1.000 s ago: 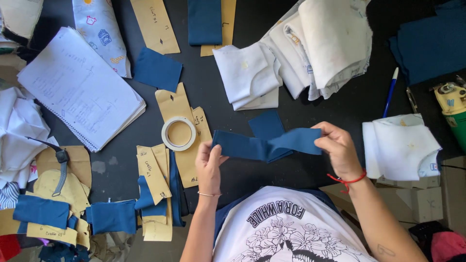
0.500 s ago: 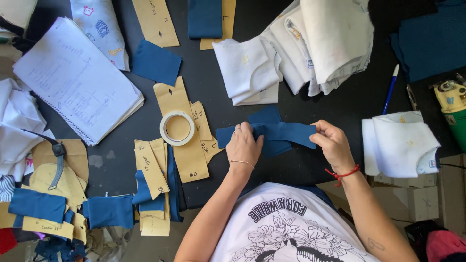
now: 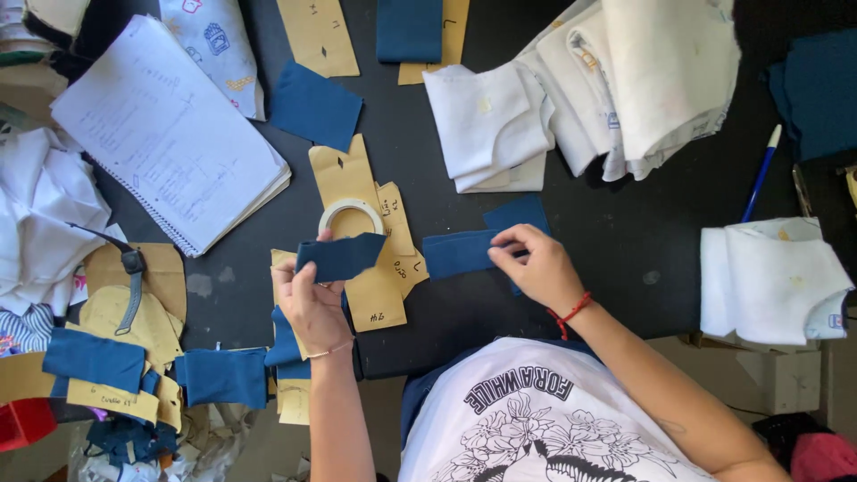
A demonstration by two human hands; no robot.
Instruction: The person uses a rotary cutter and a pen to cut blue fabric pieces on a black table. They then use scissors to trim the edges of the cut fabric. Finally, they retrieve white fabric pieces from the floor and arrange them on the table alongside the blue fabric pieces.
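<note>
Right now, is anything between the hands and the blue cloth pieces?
No. The left hand already pinches one blue piece, lifted above the tape roll and paper patterns. The right hand presses directly on the other blue piece on the table.

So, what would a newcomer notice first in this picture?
Probably the two hands at the centre: the left hand lifts a small blue fabric piece, while the right hand presses on another blue piece lying on the black table. A tape roll sits on brown paper patterns between them.
</note>
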